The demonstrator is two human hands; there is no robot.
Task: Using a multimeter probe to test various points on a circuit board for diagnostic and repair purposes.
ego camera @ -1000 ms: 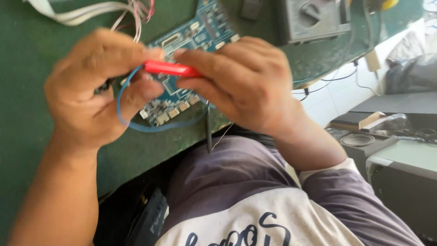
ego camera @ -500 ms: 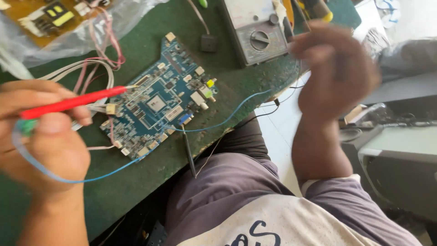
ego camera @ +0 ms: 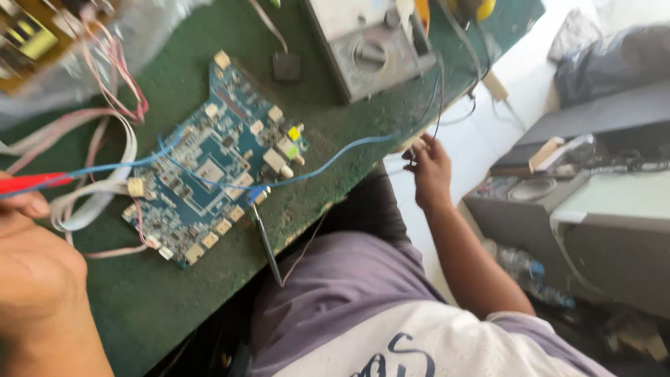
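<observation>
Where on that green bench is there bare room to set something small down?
The green mat is bare between the blue circuit board and the near edge, and in a strip right of the board below the grey meter. The far left is crowded with ribbon cables and a bagged board.

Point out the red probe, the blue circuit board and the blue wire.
red probe [ego camera: 31, 183], head view, on its shaft.
blue circuit board [ego camera: 209, 167], head view, board centre.
blue wire [ego camera: 335, 153], head view, mid-span.

A green bench [ego camera: 209, 293] carries a blue circuit board [ego camera: 216, 160] and grey meter [ego camera: 370, 42].
</observation>
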